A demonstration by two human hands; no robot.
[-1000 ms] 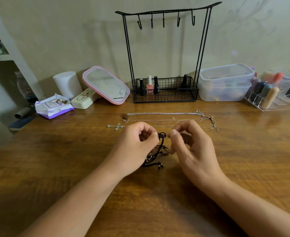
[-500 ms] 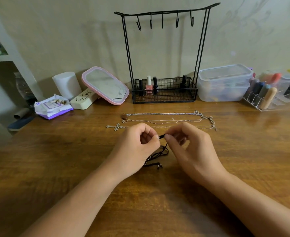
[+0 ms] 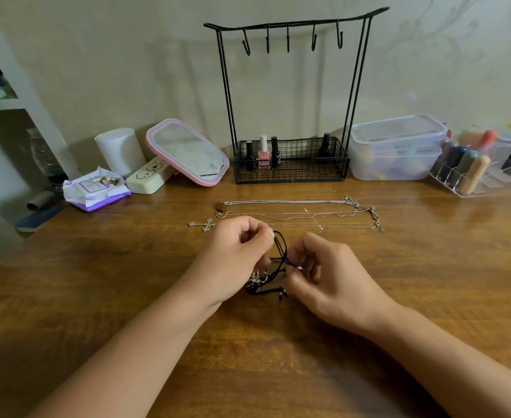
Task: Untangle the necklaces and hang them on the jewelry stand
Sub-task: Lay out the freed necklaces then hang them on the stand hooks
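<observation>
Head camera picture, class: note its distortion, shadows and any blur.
Head view: wide-angle bending bows the jewelry stand legs and the table edge; the stand throws a soft shadow on the wall; the edges, such as the lipstick organizer, look soft; the black cord necklace stays fairly sharp.

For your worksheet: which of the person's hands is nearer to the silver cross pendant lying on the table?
Left. The left hand sits just right of the cross pendant; the right hand is farther right, beyond the black cord necklace.
</observation>
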